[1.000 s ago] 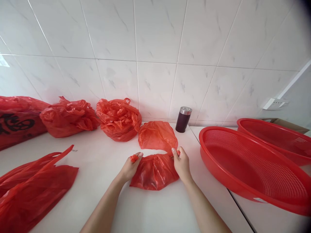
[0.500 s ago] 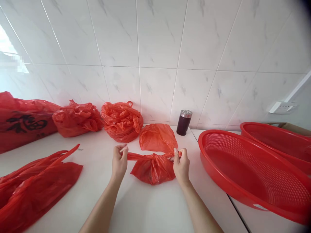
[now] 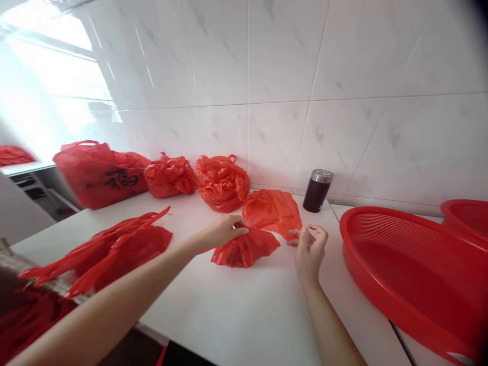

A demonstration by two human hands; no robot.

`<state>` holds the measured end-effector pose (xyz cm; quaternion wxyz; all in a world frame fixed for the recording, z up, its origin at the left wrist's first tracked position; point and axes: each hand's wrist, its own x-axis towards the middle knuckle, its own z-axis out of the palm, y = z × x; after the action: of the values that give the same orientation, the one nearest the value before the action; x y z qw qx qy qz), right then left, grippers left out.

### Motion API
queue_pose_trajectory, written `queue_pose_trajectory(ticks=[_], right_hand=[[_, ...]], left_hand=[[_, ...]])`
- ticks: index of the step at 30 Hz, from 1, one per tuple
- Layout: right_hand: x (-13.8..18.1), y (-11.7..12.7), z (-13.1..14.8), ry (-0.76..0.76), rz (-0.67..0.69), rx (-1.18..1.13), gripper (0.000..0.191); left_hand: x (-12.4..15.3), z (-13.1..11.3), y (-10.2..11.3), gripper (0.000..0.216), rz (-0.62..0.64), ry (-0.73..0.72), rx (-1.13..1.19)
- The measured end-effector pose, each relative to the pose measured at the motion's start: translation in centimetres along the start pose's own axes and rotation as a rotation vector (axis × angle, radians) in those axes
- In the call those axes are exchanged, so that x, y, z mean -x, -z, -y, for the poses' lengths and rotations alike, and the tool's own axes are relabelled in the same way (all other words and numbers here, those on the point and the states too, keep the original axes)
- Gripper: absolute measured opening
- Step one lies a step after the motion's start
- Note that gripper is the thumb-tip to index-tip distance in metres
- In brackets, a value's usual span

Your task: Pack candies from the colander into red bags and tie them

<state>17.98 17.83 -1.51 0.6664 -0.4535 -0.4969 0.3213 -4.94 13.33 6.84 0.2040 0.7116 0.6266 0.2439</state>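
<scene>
A small red plastic bag [image 3: 244, 251], gathered at its top, rests on the white table in front of me. My left hand [image 3: 227, 231] pinches the gathered top of this bag, fingers closed on it. To the right of the bag, my right hand [image 3: 310, 251] is raised with fingers apart and slightly curled, holding nothing. A flat, thin red plastic bag [image 3: 271, 207] lies just behind, close to my right fingertips. My left hand covers part of the gathered top.
Red bags stand along the tiled wall: a crumpled round one [image 3: 223, 185], a smaller one [image 3: 170, 177] and a large printed one [image 3: 107, 175]. Loose red bags [image 3: 125, 249] lie at left. A dark tumbler [image 3: 317, 192] stands behind; a red basket [image 3: 381, 274] occupies the right.
My right hand has let go of the bag's end and opened. My left hand has moved from the left end to the bag's gathered top. The view has turned left.
</scene>
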Motion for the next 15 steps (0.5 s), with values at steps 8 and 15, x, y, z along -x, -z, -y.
queue_pose_trajectory(ticks=[8, 15], right_hand=[[0.7, -0.4, -0.2, -0.019, 0.094, 0.072, 0.03], [0.6, -0.6, -0.9, -0.015, 0.115, 0.137, 0.026]], left_hand=[[8.5, 5.8, 8.0, 0.038, -0.11, 0.347, -0.01], [13.7, 10.8, 10.9, 0.033, -0.291, 0.554, -0.336]])
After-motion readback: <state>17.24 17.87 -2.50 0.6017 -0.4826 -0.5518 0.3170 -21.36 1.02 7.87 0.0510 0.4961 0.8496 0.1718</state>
